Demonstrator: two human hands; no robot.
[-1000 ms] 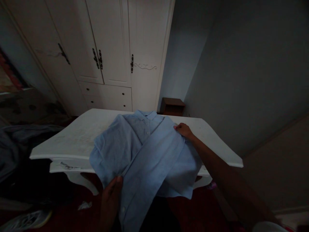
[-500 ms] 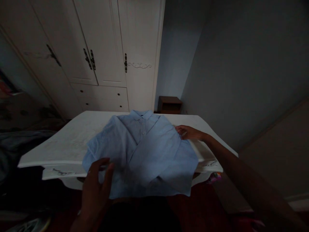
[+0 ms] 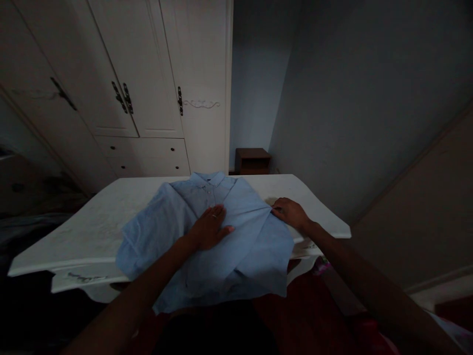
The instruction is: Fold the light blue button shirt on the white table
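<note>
A light blue button-up cotton shirt [image 3: 236,246] lies spread on the white table with the curved edge [image 3: 92,231], collar towards the far side, its lower hem hanging over the near edge. The person's left hand [image 3: 210,228] rests flat on the middle of the shirt, fingers stretched out and close together, a ring on one finger, gripping nothing. The right hand [image 3: 290,213] sits at the shirt's right edge, fingers curled and pinching the fabric where a fold runs in. Behind the table stands a white wardrobe with dark metal handles [image 3: 148,88], and in the corner beside it a small brown wooden nightstand [image 3: 252,160].
</note>
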